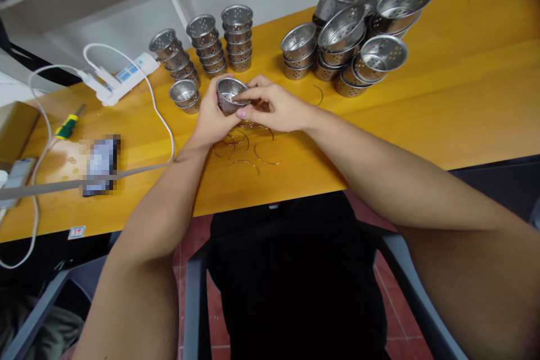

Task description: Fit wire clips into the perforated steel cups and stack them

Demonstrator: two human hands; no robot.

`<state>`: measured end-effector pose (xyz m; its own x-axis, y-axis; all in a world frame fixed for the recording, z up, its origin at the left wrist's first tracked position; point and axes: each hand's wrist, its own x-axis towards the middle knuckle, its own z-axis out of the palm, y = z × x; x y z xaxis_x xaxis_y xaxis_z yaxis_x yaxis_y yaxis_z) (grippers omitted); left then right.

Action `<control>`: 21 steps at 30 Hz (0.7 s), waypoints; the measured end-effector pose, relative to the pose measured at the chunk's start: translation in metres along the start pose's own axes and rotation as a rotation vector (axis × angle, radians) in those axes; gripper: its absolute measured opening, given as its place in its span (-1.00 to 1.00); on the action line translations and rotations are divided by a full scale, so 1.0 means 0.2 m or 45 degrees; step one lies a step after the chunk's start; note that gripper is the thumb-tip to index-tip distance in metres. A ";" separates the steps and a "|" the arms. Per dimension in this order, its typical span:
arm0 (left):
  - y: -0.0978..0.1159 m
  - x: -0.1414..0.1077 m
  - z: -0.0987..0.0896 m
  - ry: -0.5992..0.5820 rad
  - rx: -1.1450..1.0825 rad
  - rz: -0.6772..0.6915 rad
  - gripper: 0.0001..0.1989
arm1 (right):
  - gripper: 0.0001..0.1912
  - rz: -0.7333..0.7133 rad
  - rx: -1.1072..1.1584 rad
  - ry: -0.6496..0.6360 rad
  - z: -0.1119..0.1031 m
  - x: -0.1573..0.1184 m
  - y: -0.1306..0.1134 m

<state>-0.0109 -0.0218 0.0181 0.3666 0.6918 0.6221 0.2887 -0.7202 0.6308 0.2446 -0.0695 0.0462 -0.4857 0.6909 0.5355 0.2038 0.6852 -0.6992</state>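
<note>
Metal cup (228, 91) in left hand (210, 116), right fingers (255, 93) apparently over its rim.

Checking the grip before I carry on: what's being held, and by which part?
A perforated metal cup: the left hand grips its outer wall; the right hand is at its rim, a finger reaching over the mouth.

Left hand (212, 117), curled. Right hand (278, 104), index finger extended, thumb beside left thumb. Two forearms (358, 154), bare, converging.
</note>
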 end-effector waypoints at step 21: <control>-0.17 -0.03 0.01 -0.124 -0.004 -0.083 0.09 | -0.76 0.560 -0.603 0.212 -0.23 0.02 0.17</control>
<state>-0.0221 -0.0020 -0.0082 0.4313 0.7285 0.5322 0.3116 -0.6738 0.6700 0.2883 -0.0337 0.0464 -0.1417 0.9295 0.3404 0.7229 0.3321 -0.6058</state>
